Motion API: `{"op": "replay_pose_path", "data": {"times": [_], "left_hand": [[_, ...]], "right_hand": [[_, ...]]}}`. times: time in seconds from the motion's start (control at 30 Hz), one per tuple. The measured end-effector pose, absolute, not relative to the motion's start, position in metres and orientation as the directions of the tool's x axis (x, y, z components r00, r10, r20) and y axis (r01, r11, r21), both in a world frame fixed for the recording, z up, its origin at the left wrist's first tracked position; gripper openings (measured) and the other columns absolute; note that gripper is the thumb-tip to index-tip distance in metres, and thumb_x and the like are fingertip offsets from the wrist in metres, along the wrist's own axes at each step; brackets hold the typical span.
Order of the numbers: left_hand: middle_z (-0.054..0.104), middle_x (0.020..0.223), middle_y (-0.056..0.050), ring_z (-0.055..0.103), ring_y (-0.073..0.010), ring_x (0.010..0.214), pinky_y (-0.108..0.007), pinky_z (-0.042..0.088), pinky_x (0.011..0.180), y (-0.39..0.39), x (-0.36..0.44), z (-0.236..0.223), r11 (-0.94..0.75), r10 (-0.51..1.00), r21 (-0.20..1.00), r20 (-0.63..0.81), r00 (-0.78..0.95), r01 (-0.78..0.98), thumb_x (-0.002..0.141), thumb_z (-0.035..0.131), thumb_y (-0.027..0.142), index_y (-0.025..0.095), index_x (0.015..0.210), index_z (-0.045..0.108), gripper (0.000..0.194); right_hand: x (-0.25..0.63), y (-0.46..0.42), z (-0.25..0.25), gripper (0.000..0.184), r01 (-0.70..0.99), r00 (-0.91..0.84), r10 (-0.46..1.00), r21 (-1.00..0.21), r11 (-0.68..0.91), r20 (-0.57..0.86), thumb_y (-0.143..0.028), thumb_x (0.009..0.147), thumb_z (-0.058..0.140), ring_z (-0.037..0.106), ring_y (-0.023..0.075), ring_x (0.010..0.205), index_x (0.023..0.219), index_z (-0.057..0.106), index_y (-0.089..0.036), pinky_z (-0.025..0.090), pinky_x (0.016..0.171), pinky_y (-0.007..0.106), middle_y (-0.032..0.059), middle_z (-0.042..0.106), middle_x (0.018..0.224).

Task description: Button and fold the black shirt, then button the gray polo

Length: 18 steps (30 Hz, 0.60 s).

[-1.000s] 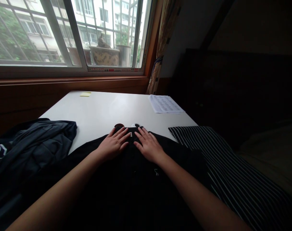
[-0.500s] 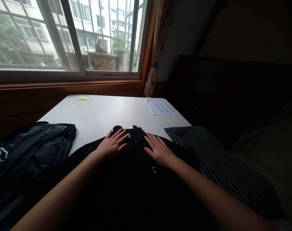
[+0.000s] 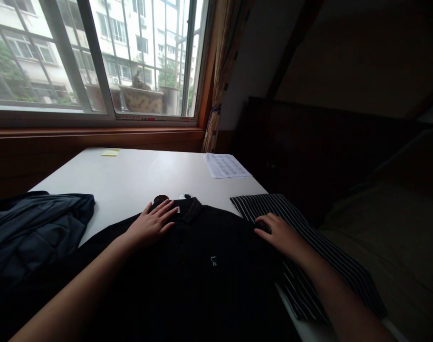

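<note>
A black collared shirt [image 3: 202, 270] with a small white chest logo lies flat on the white table [image 3: 138, 175], collar pointing away from me. My left hand [image 3: 150, 224] rests flat on it beside the collar, fingers stretched out. My right hand [image 3: 278, 232] lies at the shirt's right shoulder edge, where it meets a black-and-white striped garment [image 3: 309, 247]; its fingers are slightly curled and holding nothing that I can see.
A dark blue-grey garment [image 3: 31, 232] is heaped at the table's left. Printed paper [image 3: 225, 166] and a yellow sticky note [image 3: 110, 153] lie near the far edge. Two small round objects [image 3: 161, 198] sit behind the collar. A window and dark furniture stand beyond.
My right hand has slid from beside the collar outward to the shirt's right shoulder edge. My left hand has stayed by the collar. The view has shifted right.
</note>
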<state>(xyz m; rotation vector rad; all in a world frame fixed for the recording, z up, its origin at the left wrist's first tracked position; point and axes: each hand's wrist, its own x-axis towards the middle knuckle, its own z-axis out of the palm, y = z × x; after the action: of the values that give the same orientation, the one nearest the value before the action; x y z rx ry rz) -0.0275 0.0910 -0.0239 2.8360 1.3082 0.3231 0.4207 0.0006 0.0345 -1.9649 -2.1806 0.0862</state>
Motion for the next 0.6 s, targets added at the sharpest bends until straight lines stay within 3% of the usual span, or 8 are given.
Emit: {"op": "replay_pose_path", "data": {"times": [0.1,0.2,0.37,0.5,0.6], "left_hand": [[0.029,0.164,-0.001,0.024,-0.0271,0.153,-0.059,0.015,0.123,0.092,-0.029,-0.026,-0.662,0.743,0.086,0.213,0.635,0.745,0.105,0.033,0.057,0.036,0.156,0.033,0.055],[0.029,0.165,-0.001,0.024,-0.0264,0.153,-0.057,0.015,0.124,0.092,-0.029,-0.027,-0.663,0.74,0.077,0.214,0.637,0.745,0.105,0.032,0.057,0.037,0.156,0.033,0.055],[0.029,0.165,0.0,0.025,-0.0259,0.153,-0.055,0.016,0.124,0.091,-0.028,-0.026,-0.656,0.746,0.069,0.211,0.632,0.752,0.105,0.032,0.057,0.038,0.155,0.033,0.054],[0.029,0.165,0.0,0.025,-0.0255,0.153,-0.055,0.017,0.123,0.089,-0.027,-0.022,-0.649,0.754,0.071,0.194,0.627,0.758,0.105,0.031,0.057,0.039,0.155,0.034,0.053],[0.027,0.165,0.0,0.023,-0.0258,0.154,-0.057,0.019,0.123,0.087,-0.026,-0.018,-0.635,0.769,0.073,0.159,0.619,0.769,0.105,0.031,0.058,0.038,0.155,0.033,0.054]], "right_hand": [[0.432,-0.007,0.031,0.026,0.967,0.007,0.994,-0.254,0.021,0.109,-0.05,0.085,0.063,0.063,0.0284,0.097,0.094,0.069,-0.026,0.051,0.09,0.043,0.0074,0.069,0.101],[0.441,-0.014,0.029,0.032,0.928,0.049,0.999,-0.37,-0.038,0.019,-0.057,0.084,0.062,0.064,0.0268,0.091,0.081,0.064,-0.025,0.051,0.082,0.039,0.0053,0.07,0.092],[0.455,-0.025,0.033,0.032,0.809,0.091,0.994,-0.577,-0.111,-0.063,-0.052,0.076,0.07,0.064,0.0237,0.082,0.088,0.059,-0.024,0.05,0.071,0.033,0.0009,0.067,0.085],[0.459,-0.029,0.033,0.023,0.652,0.067,0.998,-0.756,-0.048,-0.005,-0.042,0.077,0.068,0.062,0.0221,0.085,0.087,0.059,-0.023,0.051,0.076,0.032,0.0003,0.063,0.085],[0.464,-0.03,0.031,0.031,0.547,0.127,0.992,-0.835,-0.058,0.014,-0.04,0.076,0.069,0.063,0.0235,0.093,0.101,0.062,-0.024,0.051,0.079,0.033,0.0026,0.064,0.096]]}}
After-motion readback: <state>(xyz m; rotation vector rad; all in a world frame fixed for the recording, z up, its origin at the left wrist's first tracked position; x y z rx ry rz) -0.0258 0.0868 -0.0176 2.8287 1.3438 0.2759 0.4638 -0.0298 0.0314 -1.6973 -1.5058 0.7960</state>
